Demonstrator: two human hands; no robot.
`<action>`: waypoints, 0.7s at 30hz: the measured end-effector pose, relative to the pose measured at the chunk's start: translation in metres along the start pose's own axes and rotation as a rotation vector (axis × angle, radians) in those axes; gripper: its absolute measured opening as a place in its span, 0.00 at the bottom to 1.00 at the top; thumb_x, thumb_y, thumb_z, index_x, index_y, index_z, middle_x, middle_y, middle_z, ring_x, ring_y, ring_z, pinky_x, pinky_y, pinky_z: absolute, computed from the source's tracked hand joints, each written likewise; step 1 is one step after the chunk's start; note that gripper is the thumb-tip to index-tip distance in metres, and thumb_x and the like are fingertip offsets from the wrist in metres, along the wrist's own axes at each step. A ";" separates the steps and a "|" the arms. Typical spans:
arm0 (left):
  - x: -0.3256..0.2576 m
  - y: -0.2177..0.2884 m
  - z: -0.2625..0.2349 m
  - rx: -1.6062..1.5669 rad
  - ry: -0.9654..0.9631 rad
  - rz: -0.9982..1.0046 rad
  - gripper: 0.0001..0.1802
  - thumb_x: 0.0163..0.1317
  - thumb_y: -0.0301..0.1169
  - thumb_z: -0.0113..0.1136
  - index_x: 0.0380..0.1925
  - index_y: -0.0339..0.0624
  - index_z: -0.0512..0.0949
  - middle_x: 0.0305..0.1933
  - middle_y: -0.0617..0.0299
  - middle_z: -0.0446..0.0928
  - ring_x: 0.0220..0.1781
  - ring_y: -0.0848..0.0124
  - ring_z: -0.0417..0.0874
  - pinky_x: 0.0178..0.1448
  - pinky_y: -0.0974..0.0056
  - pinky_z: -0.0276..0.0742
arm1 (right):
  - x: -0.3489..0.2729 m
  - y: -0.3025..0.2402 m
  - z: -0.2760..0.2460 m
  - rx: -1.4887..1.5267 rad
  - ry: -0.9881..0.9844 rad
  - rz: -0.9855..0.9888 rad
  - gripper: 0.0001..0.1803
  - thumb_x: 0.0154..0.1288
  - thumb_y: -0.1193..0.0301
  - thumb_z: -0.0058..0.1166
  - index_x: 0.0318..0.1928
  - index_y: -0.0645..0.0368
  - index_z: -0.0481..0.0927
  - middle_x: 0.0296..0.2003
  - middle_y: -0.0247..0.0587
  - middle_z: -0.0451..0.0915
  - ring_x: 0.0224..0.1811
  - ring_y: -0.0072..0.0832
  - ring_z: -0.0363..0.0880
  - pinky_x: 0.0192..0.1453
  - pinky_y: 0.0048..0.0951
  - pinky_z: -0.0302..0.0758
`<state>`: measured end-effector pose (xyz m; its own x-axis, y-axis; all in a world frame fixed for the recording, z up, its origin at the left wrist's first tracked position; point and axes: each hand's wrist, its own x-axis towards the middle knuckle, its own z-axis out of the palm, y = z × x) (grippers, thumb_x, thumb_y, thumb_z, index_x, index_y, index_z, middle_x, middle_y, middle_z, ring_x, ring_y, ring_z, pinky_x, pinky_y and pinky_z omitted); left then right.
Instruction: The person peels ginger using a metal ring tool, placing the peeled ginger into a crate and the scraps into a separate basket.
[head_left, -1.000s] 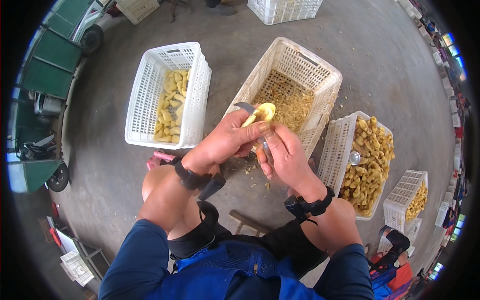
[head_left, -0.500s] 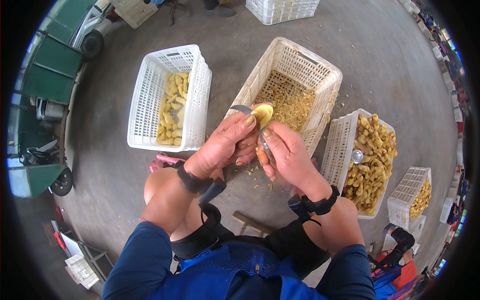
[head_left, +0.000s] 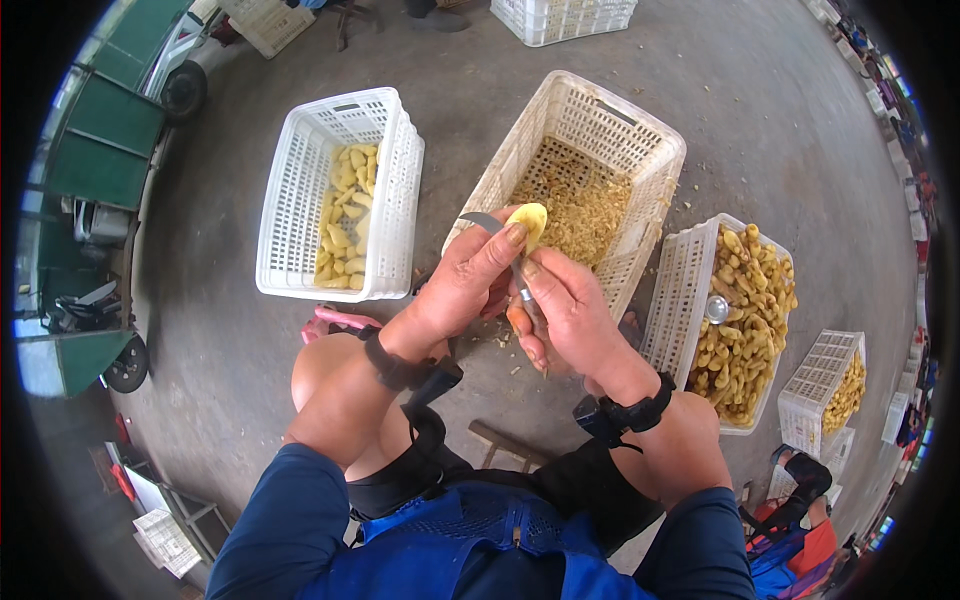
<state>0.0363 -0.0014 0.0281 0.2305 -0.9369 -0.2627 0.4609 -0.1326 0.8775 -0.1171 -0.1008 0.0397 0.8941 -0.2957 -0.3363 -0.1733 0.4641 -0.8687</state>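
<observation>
A grey concrete floor (head_left: 220, 240) spreads across the room, with a green vehicle (head_left: 110, 130) on dark wheels (head_left: 184, 90) along the left edge. Small bright windows (head_left: 881, 534) show at the right rim. A wooden frame (head_left: 500, 437) stands below centre, and a white crate (head_left: 565, 20) sits at the top edge.

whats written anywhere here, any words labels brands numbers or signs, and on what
No text can be read anywhere.
Curved knife, yellow piece: no lettering visible.
Left crate, middle crate, right crate: none legible.
Distant things along the right edge: too small and blurred.
</observation>
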 end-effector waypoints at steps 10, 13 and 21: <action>-0.001 -0.004 0.002 -0.046 0.098 0.021 0.35 0.79 0.53 0.57 0.72 0.39 0.67 0.32 0.71 0.77 0.20 0.84 0.73 0.21 0.77 0.60 | 0.002 0.002 0.003 0.228 -0.049 0.104 0.17 0.87 0.58 0.41 0.44 0.59 0.72 0.24 0.38 0.75 0.14 0.23 0.70 0.15 0.27 0.69; -0.002 -0.002 0.003 -0.078 0.101 -0.002 0.36 0.77 0.54 0.59 0.73 0.40 0.66 0.34 0.70 0.77 0.21 0.84 0.74 0.21 0.76 0.61 | 0.001 0.002 0.003 0.359 -0.073 0.153 0.17 0.87 0.57 0.41 0.45 0.58 0.73 0.24 0.37 0.75 0.14 0.23 0.70 0.15 0.27 0.68; -0.003 -0.014 -0.007 -0.197 -0.046 0.103 0.39 0.76 0.58 0.57 0.74 0.43 0.64 0.39 0.67 0.77 0.27 0.82 0.72 0.26 0.75 0.62 | 0.000 0.001 -0.002 0.616 -0.138 0.191 0.18 0.86 0.55 0.44 0.46 0.57 0.74 0.24 0.37 0.75 0.13 0.24 0.69 0.13 0.27 0.65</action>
<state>0.0349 0.0054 0.0143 0.2476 -0.9567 -0.1531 0.5962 0.0259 0.8024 -0.1182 -0.1025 0.0382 0.9229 -0.0697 -0.3786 -0.1029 0.9030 -0.4171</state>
